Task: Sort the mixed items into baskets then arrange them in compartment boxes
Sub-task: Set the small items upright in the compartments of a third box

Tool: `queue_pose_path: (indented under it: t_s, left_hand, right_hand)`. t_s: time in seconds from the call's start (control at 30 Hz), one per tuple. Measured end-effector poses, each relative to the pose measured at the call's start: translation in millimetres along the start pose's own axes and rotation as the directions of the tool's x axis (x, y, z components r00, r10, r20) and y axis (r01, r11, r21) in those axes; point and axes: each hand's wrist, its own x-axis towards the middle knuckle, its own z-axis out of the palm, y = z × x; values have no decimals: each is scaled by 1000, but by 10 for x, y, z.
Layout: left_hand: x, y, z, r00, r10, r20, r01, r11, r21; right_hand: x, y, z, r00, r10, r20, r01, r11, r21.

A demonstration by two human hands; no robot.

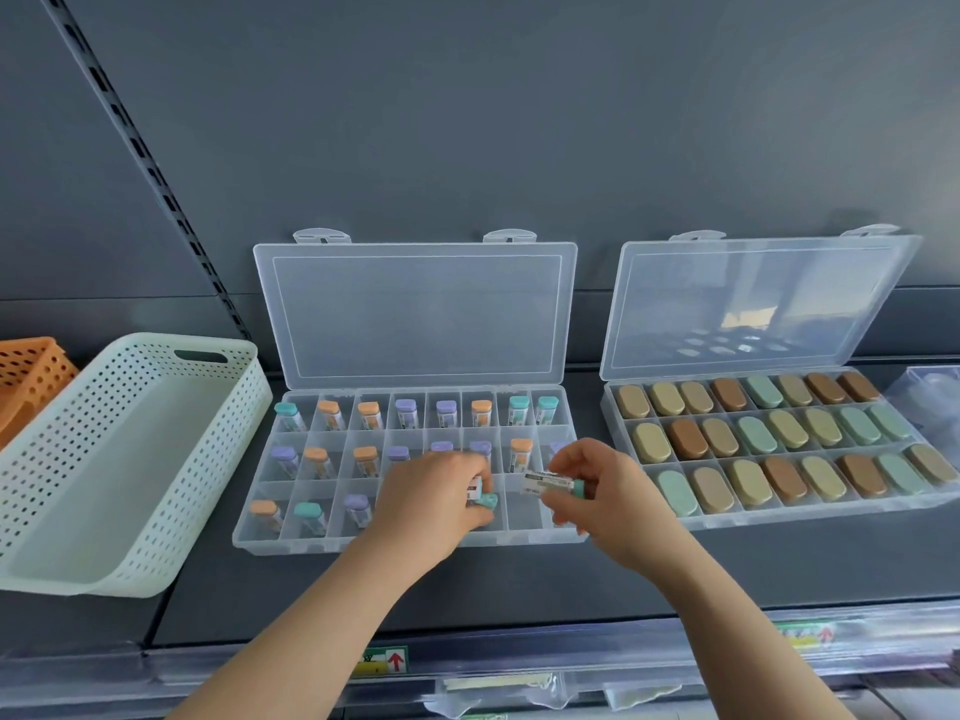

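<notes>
A clear compartment box (249, 535) lies open on the shelf, with small capped tubes standing in most cells, caps teal, orange and purple. My left hand (431, 504) reaches into the front row and grips a teal-capped tube (485, 500). Over the front right cells, my right hand (608, 498) pinches another teal-capped tube (545, 483), held sideways. A second open box (623, 449) to the right holds oval cases in tan, brown and green, filling every visible cell.
An empty white perforated basket (130, 459) sits left of the boxes, with an orange basket (28, 379) behind it at the far left edge. Both box lids lean against the grey back wall. The shelf's front edge carries price labels (384, 662).
</notes>
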Motion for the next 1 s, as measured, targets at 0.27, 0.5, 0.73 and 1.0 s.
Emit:
queue_pose_path:
  t_s: [0.27,0.5,0.73,1.0]
  left_hand:
    - [-20,-40,6,1000,1,0,-1,1000,15]
    - [-57,-105,-11,1000,-25,6,26,997,-76]
    - [-213,-343,-212,996,-85,12,85,995,-55]
    - [-226,-391,-209,991,-129,31,130,992,-3]
  right_hand:
    - [77,54,147,985,-171,-25,155,941,-302]
    - [114,16,240,981,-190,31,182,858,-480]
    - [125,-22,216,978,-186,96,209,839,-502]
    - [119,-126,265,955,-293,51,285,855,-433]
